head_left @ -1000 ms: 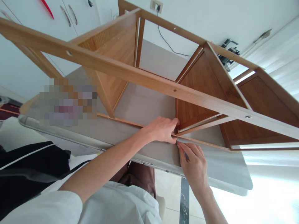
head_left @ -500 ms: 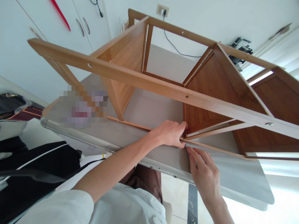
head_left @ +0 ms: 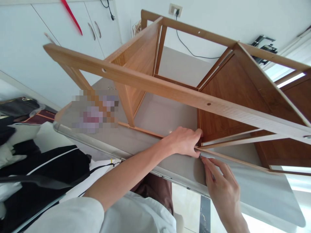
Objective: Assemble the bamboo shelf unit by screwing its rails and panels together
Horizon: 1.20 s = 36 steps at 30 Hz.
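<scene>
A wooden shelf frame [head_left: 155,85] with slanted brown panels lies on a grey tabletop. My left hand [head_left: 185,141] is closed around its near lower rail [head_left: 230,157], beside the corner where a dark panel [head_left: 223,100] meets the rail. Just to the right, my right hand [head_left: 222,181] pinches a small metal piece [head_left: 200,155] against the rail's outer side. Its fingertips cover most of that piece, so I cannot tell whether it is a screw or a key.
The grey table [head_left: 272,197] extends right beneath the frame. Several small metal pieces [head_left: 111,88] stand near its left end, beside a pixelated patch. White cabinets [head_left: 60,38] are at the back left, a wall socket [head_left: 175,10] behind, and black cloth [head_left: 53,171] at the lower left.
The whole view has shifted, so the frame and both hands appear a little further right. Both hands stay at the same corner, with the right fingers turned slightly.
</scene>
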### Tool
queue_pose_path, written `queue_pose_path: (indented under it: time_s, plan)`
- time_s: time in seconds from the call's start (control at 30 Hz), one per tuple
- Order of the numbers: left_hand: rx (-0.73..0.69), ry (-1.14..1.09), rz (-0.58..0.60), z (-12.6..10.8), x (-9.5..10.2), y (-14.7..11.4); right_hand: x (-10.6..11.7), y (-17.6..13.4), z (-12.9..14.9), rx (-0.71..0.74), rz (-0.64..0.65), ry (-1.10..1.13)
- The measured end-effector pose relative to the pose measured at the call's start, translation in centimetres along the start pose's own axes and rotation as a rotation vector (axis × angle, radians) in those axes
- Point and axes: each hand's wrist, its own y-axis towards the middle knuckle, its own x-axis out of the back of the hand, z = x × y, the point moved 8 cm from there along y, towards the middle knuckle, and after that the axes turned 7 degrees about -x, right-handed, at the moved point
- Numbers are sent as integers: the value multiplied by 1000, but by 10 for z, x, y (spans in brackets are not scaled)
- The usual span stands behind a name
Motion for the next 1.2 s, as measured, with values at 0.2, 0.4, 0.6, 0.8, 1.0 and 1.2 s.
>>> queue_pose_path:
  time_s: [0.2,0.4,0.6,0.8,1.0,1.2]
  plan:
    - [14,-17,24,0,1,-1,0,2,3,30,99,-111]
    - [17,-17,34,-1,1,-1,1,9,6,42,135,-133]
    - [15,-13,30,0,-1,-1,-1,9,-3,-50,98,94]
    - [18,-19,33,-1,0,-1,-2,4,-2,-27,98,61]
    - [27,-18,38,-2,2,-2,0,-3,-4,6,61,22]
    - [36,1,50,-2,2,-2,-1,1,-7,3,57,-28]
